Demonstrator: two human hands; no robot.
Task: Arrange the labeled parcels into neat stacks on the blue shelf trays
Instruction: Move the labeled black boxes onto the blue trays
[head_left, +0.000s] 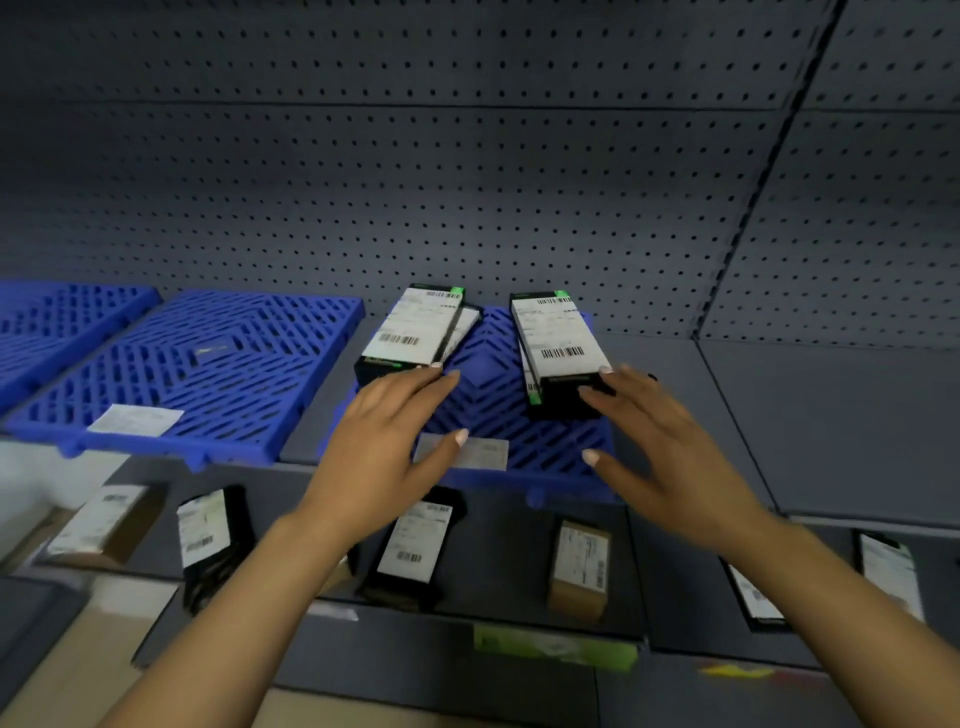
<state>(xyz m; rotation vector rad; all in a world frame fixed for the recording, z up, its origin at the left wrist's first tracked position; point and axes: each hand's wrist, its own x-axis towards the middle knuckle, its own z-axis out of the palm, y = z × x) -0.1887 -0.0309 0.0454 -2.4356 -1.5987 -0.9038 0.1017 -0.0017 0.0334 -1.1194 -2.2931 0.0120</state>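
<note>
- Behind everything, a grey pegboard wall (467, 156) closes off the shelf's rear, so parcels can only slide sideways or forward.
- Left of the working tray (561, 452), a second blue tray (208, 364) carries only a loose paper label (136, 420), leaving broad open room for further stacks.
- On the working tray, two black labeled stacks stand apart: the left stack (410, 332), its lower parcel skewed and overhanging the tray's left edge, and the right stack (561, 348), likewise slightly fanned.
- Below the working tray, a lower shelf holds more parcels, among them a brown parcel (579, 566), apparently awaiting sorting.
- Left hand (384, 441), fingers straight and spread, touches the left stack's near end, probably to square it.
- Right hand (660, 441), fingers likewise apart, meets the right stack's near end, gripping nothing.
</note>
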